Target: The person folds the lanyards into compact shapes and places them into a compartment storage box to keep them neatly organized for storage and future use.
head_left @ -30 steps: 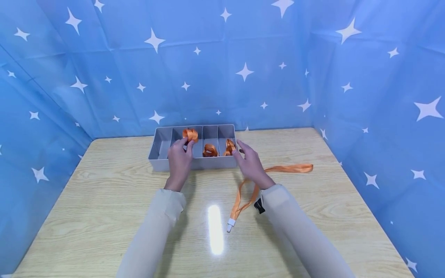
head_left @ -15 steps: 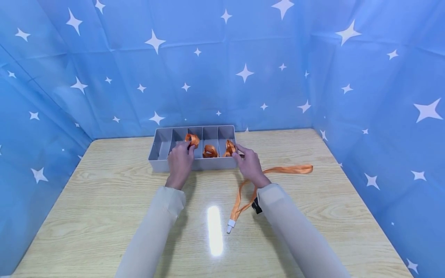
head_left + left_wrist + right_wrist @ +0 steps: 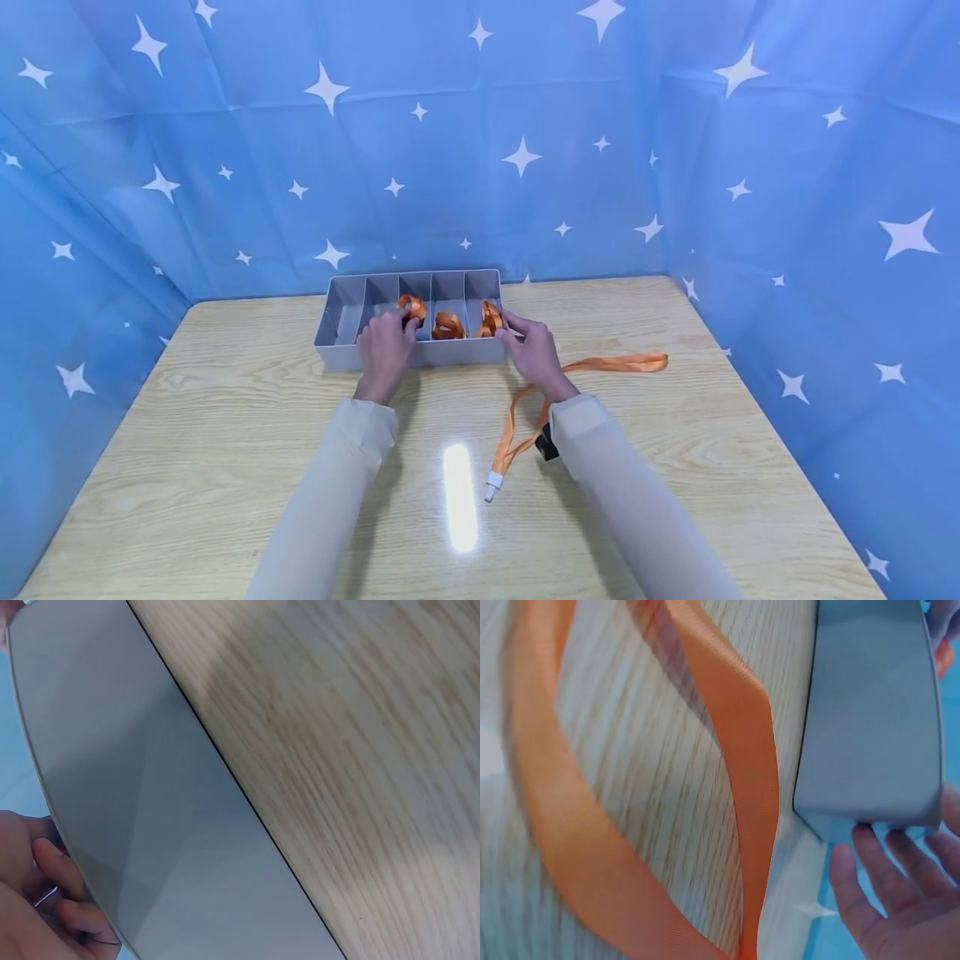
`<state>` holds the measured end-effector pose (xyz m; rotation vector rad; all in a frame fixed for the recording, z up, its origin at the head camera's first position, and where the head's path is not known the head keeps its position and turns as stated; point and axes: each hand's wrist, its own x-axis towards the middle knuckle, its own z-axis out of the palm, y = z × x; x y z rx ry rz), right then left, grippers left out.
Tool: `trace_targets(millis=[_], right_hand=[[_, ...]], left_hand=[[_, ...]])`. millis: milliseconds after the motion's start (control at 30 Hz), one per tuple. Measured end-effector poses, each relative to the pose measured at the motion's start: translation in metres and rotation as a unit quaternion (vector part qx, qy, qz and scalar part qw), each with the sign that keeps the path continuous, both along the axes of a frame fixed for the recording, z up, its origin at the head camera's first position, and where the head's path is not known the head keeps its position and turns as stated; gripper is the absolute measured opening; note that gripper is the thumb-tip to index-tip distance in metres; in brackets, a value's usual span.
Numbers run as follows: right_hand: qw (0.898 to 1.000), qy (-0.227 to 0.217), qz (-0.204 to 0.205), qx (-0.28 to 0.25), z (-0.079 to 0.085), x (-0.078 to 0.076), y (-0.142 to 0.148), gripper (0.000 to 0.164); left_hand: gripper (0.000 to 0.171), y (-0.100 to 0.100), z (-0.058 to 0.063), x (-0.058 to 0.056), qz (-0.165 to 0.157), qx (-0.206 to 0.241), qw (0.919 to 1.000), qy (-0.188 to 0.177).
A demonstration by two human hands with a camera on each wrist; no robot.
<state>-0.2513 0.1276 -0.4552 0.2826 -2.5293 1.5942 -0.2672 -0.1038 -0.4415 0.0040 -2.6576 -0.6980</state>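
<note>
My left hand (image 3: 384, 343) reaches over the front rim of a grey divided box (image 3: 414, 353). Thumb and fingers pinch a rolled orange lanyard (image 3: 412, 306) low in the middle compartment. In the left wrist view, that hand's curled fingers (image 3: 64, 870) show behind the rim; the roll is hidden there. At the box's right end is my right hand (image 3: 536, 350), thumb at the rim corner and fingers (image 3: 889, 881) against the outer end wall. Two more rolled lanyards, one (image 3: 447, 326) right of the middle and another (image 3: 491, 319) in the rightmost compartment, lie in the box.
A loose orange lanyard (image 3: 622, 362) stretches over the wooden table (image 3: 225, 467), passing under the right wrist. It has a white end clip (image 3: 492, 483); a black piece (image 3: 547, 442) lies beside the right sleeve. A blue star-patterned curtain (image 3: 450, 150) stands behind the table.
The left hand has lowered the rolled lanyard from above the box into the middle compartment. My right hand has drawn in slightly at the box's right end. The loose lanyard stays in place.
</note>
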Motion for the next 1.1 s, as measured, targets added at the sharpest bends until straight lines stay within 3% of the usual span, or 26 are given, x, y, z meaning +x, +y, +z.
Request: trace_targets(millis=[567, 700, 1100], right_hand=[[1.0, 0.009, -0.001, -0.014, -0.0039, -0.0014, -0.0001, 0.042], [1.0, 0.003, -0.002, -0.02, -0.0029, -0.001, -0.0015, 0.043], [0.999, -0.007, -0.007, -0.033, -0.0047, 0.0007, 0.0015, 0.043]], left_hand=[[0.026, 0.0044, 0.0024, -0.0045, 0.019, -0.03, 0.9972, -0.066], [0.025, 0.0047, 0.0038, -0.0048, 0.03, -0.044, 0.9963, -0.068], [0.033, 0.0055, 0.0018, -0.0031, 0.012, -0.03, 0.9972, -0.068]])
